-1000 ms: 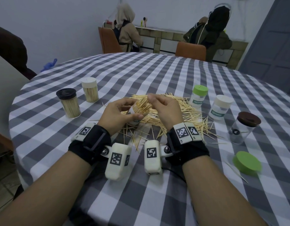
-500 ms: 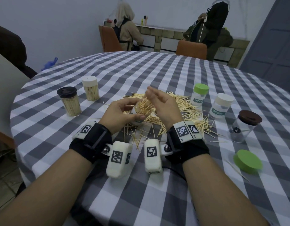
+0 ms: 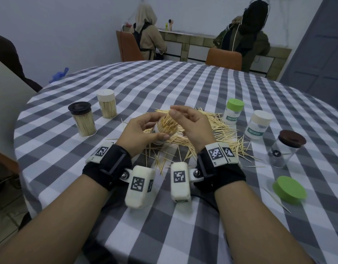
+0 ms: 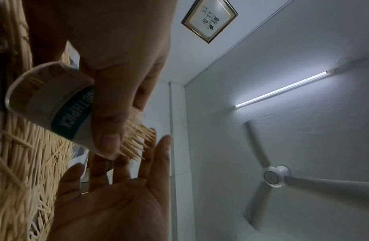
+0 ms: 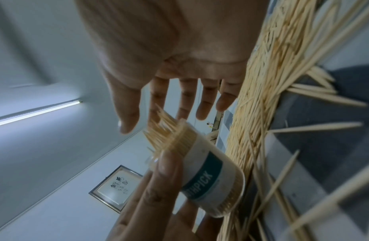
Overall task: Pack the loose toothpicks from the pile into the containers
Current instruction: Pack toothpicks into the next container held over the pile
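Toothpicks (image 3: 167, 125) bristle upright from the open jar (image 3: 160, 137) in the head view, their long axis running up and a little toward the right hand (image 3: 191, 126). The left hand (image 3: 141, 133) wraps the jar from its left side, thumb across the near wall, and holds it just above the pile (image 3: 219, 130) spread on the tabletop (image 3: 164, 84). The right hand hovers at the jar's right, fingers loosely spread and nothing clearly held, its raised fingertip just over the protruding tips; it is the nearer hand to the mouth, and I judge the next move to be pressing or tapping those tips down along their length. Right of the jar a loose green lid (image 3: 289, 189) lies well apart, near the tabletop's edge. From the left wrist, the jar (image 4: 55, 107) tilts, its mouth and toothpicks (image 4: 136, 140) pointing toward the right hand (image 4: 117, 195), whose palm faces them with straight fingers (image 4: 161, 151) almost touching the tips; the pile (image 4: 33, 163) lies behind the jar. From the right wrist, the right hand (image 5: 179, 73) is slack and empty over the toothpicks (image 5: 164, 130), while left fingers (image 5: 158, 184) curl round the jar (image 5: 210, 176), with the pile (image 5: 262, 97) just beside its base. A sideways push would likely splay the bundle, so the press should follow the sticks' axis.
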